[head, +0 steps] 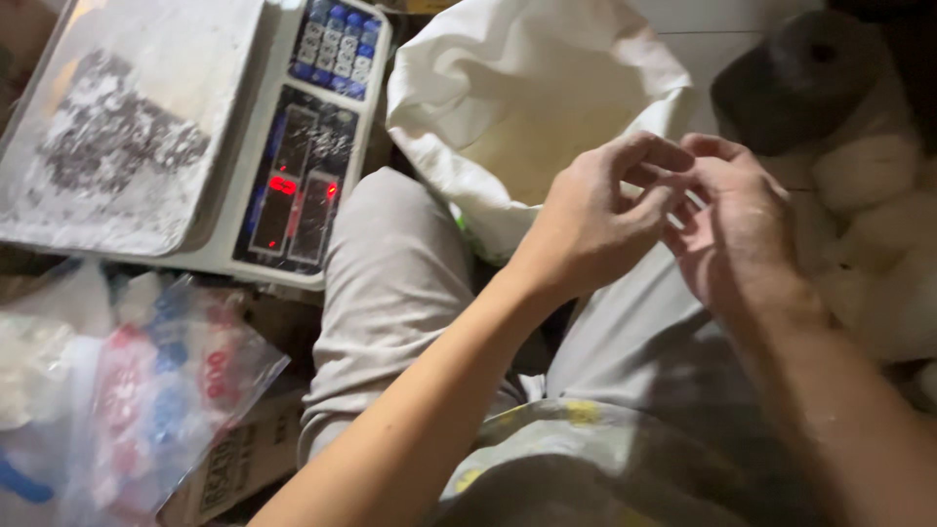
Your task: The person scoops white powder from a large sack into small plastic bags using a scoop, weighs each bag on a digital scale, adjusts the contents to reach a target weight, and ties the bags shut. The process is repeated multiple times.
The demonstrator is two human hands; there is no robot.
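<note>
My left hand (pixel 595 220) and my right hand (pixel 737 234) meet above my lap, in front of an open white sack (pixel 508 88). The left hand's fingers curl in and touch the fingertips of the right hand, whose palm faces left with its fingers loosely apart. No object shows between them; anything small pinched there is hidden by the fingers. I sit with my knees in light trousers (pixel 390 283) under the hands.
A digital scale (pixel 307 166) with lit red digits stands at upper left, its tray (pixel 127 127) dusted with white powder. Clear plastic bags (pixel 146 390) with red and blue print lie at lower left. White lumps (pixel 878 224) and a dark round object (pixel 800 78) sit at right.
</note>
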